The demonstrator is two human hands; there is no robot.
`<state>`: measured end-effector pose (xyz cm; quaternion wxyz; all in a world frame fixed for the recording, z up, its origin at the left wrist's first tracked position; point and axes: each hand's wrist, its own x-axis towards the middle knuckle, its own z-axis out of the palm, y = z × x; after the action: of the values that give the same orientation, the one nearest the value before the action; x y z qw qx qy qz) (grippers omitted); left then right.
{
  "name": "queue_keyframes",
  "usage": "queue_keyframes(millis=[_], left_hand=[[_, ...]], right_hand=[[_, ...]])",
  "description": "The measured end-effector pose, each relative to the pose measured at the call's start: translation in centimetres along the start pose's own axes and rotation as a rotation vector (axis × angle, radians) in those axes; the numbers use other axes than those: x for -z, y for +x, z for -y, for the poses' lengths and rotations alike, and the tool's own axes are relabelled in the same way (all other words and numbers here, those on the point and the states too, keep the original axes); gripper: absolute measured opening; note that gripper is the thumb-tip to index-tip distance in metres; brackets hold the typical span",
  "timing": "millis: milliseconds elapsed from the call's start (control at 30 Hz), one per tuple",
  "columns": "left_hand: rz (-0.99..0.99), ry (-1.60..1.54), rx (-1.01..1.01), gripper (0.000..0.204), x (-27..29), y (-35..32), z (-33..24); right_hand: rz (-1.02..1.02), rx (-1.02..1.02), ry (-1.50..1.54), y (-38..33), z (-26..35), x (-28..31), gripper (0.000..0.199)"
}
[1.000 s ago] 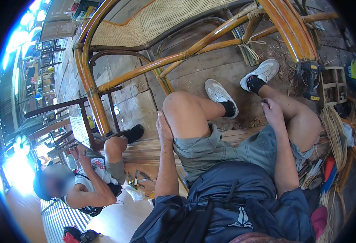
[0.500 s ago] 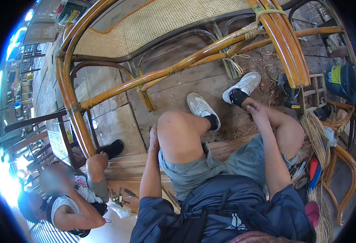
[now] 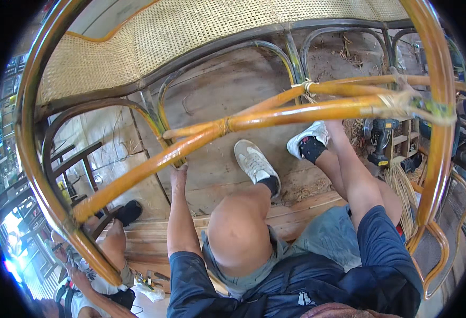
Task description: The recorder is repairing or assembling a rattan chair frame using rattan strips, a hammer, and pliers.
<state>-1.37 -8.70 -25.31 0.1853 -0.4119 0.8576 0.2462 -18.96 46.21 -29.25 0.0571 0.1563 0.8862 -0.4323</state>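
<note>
A glossy rattan seat frame (image 3: 211, 137) with a woven cane panel (image 3: 190, 40) stretches across in front of me. Bound strips wrap its joints, one of them a thick cane binding (image 3: 397, 103) at the right. My left hand (image 3: 179, 172) is closed around the lower end of a short frame leg (image 3: 175, 160), its fingers partly covered by the rail. On the right, my right hand (image 3: 335, 126) reaches under the long rail near my shoe, and the rail hides its fingers.
A cordless power tool (image 3: 379, 139) stands beside a wooden rack at the right, near a bundle of cane strips (image 3: 400, 188). A curved rattan piece (image 3: 439, 249) lies lower right. Another person (image 3: 92, 286) sits at lower left, near hand tools (image 3: 151, 281). Cane scraps litter the floor.
Both my hands have left my legs and reached forward to the frame, the left to a leg, the right under the rail. The frame sits closer and differently angled in view.
</note>
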Motion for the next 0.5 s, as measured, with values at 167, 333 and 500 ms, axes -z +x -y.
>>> queue_keyframes(millis=[167, 333, 500], left_hand=[[0.211, -0.215, -0.323, 0.057, -3.2, 5.3, 4.4], [0.009, -0.918, -0.145, 0.037, -6.3, 8.2, 7.6], [0.064, -0.793, 0.011, 0.017, -2.3, 6.9, 4.6]], right_hand=[[0.231, -0.080, -0.100, 2.9, -1.7, -1.0, 0.043], [0.364, -0.014, -0.425, 3.3, 1.0, -3.3, 0.057], [0.317, -0.038, -0.366, 2.9, 0.8, -3.2, 0.059]])
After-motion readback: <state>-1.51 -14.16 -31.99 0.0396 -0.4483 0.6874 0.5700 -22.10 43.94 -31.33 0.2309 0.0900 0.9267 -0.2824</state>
